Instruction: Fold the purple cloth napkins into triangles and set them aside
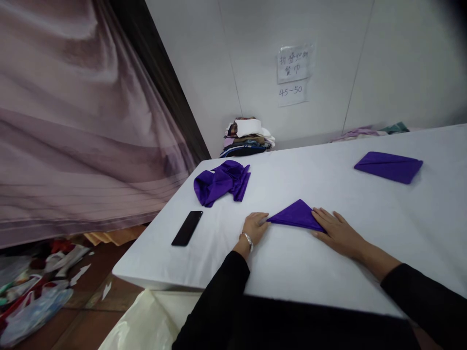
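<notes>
A purple cloth napkin [297, 214], folded into a flat triangle with its point away from me, lies on the white-covered table [314, 287]. At its left corner is my left hand [255, 227], fingers curled and closed on the tip; a silvery bracelet circles that wrist. My right hand [337, 233] rests flat over the right corner, fingers stretched out and pressing the cloth. Farther right lies another folded purple napkin [388, 166]. A crumpled heap of purple cloth [222, 182] sits to the left, beyond my left hand.
A black phone [187, 228] lies near the table's left edge. Behind the table stands a stack of folded clothes [248, 137], with paper signs [293, 73] on the wall above. A pinkish curtain [83, 121] hangs at left; plastic bags [36, 306] lie on the floor.
</notes>
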{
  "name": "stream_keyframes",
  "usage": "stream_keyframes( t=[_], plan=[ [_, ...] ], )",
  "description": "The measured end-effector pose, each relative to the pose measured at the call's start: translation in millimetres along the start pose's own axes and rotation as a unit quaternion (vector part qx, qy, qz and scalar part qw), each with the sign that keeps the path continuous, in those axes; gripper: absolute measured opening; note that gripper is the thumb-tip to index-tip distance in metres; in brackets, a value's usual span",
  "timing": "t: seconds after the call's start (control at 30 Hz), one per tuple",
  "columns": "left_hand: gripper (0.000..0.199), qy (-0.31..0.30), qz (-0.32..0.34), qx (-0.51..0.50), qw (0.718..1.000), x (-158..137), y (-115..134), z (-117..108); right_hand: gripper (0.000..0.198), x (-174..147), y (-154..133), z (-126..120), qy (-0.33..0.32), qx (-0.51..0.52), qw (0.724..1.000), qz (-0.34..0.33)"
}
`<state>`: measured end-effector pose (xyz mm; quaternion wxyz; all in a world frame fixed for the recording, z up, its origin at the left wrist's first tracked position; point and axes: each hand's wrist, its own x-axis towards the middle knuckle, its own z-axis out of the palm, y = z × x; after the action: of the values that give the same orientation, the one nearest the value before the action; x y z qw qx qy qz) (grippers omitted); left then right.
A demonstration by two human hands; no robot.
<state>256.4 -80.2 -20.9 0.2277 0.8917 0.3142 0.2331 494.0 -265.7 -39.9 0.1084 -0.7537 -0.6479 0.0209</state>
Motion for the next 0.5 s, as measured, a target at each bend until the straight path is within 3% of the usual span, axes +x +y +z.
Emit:
stream_keyframes(
  t=[0.2,0.5],
  plan=[
    [0.012,-0.004,0.004,-0.002,1.0,13,8,9,0.068,-1,1,-1,0.007,0.009,1.0,-0.006],
    [0.017,-0.007,-0.004,-0.019,1.0,13,7,8,0.067,-2,4,3,0.019,0.004,1.0,-0.008]
  ],
)
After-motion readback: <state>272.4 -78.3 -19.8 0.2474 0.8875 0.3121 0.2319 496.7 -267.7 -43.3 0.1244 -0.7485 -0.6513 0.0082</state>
